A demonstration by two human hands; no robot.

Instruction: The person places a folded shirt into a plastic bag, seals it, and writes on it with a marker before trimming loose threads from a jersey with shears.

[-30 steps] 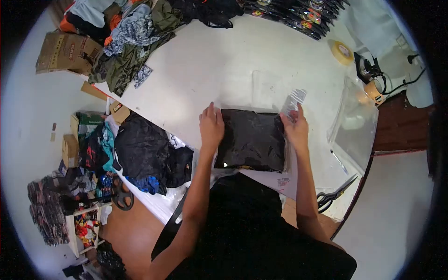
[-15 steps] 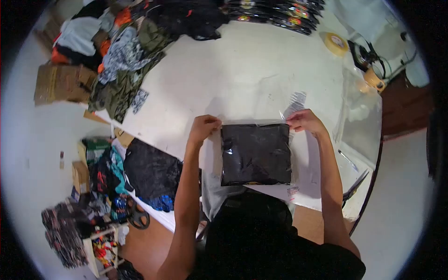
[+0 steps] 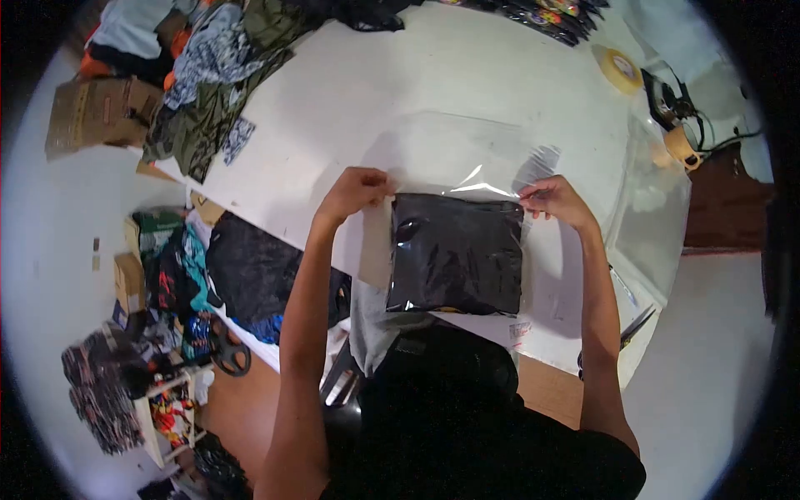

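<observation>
A clear plastic bag (image 3: 479, 133) with a folded black garment (image 3: 457, 254) inside lies at the near edge of the white table. My left hand (image 3: 360, 190) pinches the bag's side at the garment's far left corner. At the far right corner, my right hand (image 3: 557, 202) grips the opposite side between thumb and fingers. Beyond both hands the bag's unfilled end stretches away over the table, glinting in the light. A patch of printed lines (image 3: 537, 167) shows just past my right hand.
A tape roll (image 3: 621, 70), an orange mug (image 3: 682, 147) and clear plastic sheets (image 3: 646, 200) are on the right, near scissors (image 3: 637, 325). Packed black bags (image 3: 554, 15) lie at the back. Piled clothes (image 3: 212, 71) and a cardboard box (image 3: 100, 115) are at left.
The bag's loose end now spreads out beyond my hands, where it was bunched near them before. The view has shifted a little; both hands keep their places at the garment's far corners.
</observation>
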